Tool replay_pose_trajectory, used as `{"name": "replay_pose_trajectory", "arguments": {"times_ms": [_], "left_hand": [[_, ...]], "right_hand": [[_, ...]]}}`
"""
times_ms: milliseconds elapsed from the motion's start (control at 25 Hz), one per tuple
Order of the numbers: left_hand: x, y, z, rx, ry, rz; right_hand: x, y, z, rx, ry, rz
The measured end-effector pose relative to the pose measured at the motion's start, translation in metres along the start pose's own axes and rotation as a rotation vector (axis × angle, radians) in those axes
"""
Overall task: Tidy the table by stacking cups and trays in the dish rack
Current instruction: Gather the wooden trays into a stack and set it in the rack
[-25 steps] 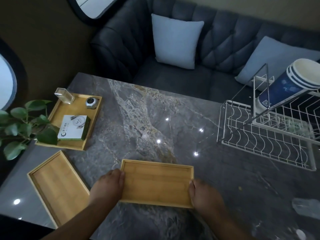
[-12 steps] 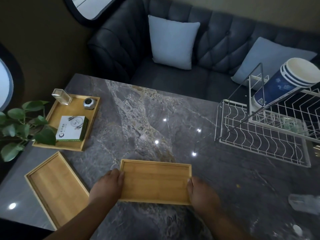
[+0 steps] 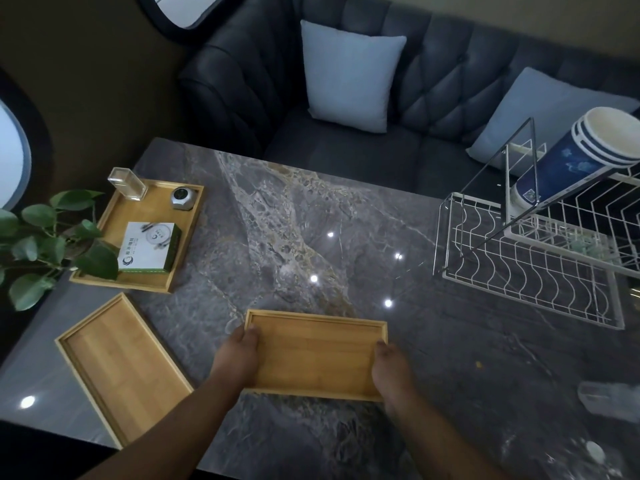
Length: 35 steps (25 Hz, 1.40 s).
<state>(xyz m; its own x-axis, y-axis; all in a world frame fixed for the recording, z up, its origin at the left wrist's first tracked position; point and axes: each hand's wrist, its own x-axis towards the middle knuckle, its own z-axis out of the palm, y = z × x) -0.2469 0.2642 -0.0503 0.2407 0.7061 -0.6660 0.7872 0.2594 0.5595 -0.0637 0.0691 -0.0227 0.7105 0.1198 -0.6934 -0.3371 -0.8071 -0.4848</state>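
Here, both hands hold 1 bamboo tray (image 3: 313, 355) by its short ends, near the front edge of the grey marble bench (image 3: 346, 237). Left hand (image 3: 237, 358): grip closed on the left end, thumb over the rim near the far corner, other fingers hidden under or behind the edge. Right hand (image 3: 393, 370): grip closed on the right end, fingertips curled at the rim. Cannot tell whether the tray is lifted or resting on the bench; it looks level and is empty.

A 2nd empty tray (image 3: 121, 372) lies flat to the left, angled, near the front-left corner, apart from the held one. A 3rd tray (image 3: 114, 220) sits further back on the left and carries a white-and-green box (image 3: 149, 245), a small round silver object (image 3: 182, 198) and a clear upright container (image 3: 126, 183). Leaves of a green plant (image 3: 52, 244) overlap its left edge.

White wire dish rack (image 3: 533, 275) stands at the right side of the bench, well apart from the held tray. Its lower tier shows bare wavy wires. On the upper tier a stack of blue paper cups (image 3: 575, 161) lies tilted, mouths pointing up and right.

Behind the bench, a dark tufted sofa (image 3: 450, 64) with 2 pale cushions. Blurred clear item at the front right, unidentifiable.
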Motion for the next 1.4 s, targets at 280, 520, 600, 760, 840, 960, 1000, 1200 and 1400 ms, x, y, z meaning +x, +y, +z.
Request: {"name": "replay_pose_trajectory", "arguments": {"times_ms": [280,520,600,760,840,960,1000,1200,1400], "left_hand": [[0.005,0.003,0.000,0.092,0.011,0.022],[-0.016,-0.016,-0.020,0.361,0.207,0.247],[-0.025,-0.030,-0.026,0.468,0.314,0.293],[-0.032,-0.062,-0.042,0.513,0.337,0.181],[-0.032,-0.080,-0.050,0.502,0.349,0.117],[-0.025,-0.104,-0.063,0.483,0.345,0.017],[-0.021,-0.110,-0.067,0.502,0.329,0.012],[-0.010,-0.153,-0.096,0.642,0.292,0.149],[-0.009,-0.200,-0.138,0.752,0.232,0.326]], "right_hand": [[-0.001,0.002,0.002,-0.058,0.009,-0.013],[-0.003,-0.001,-0.016,-0.775,0.252,-0.573],[-0.005,-0.013,-0.011,-0.872,0.218,-0.732],[-0.001,-0.048,0.021,-1.076,0.068,-1.003],[-0.004,-0.068,0.045,-1.132,-0.012,-1.097],[-0.018,-0.097,0.090,-1.186,-0.073,-1.214],[-0.023,-0.106,0.104,-1.202,-0.087,-1.251],[-0.048,-0.141,0.183,-1.298,-0.211,-1.450],[-0.077,-0.161,0.263,-1.407,-0.357,-1.617]]}}
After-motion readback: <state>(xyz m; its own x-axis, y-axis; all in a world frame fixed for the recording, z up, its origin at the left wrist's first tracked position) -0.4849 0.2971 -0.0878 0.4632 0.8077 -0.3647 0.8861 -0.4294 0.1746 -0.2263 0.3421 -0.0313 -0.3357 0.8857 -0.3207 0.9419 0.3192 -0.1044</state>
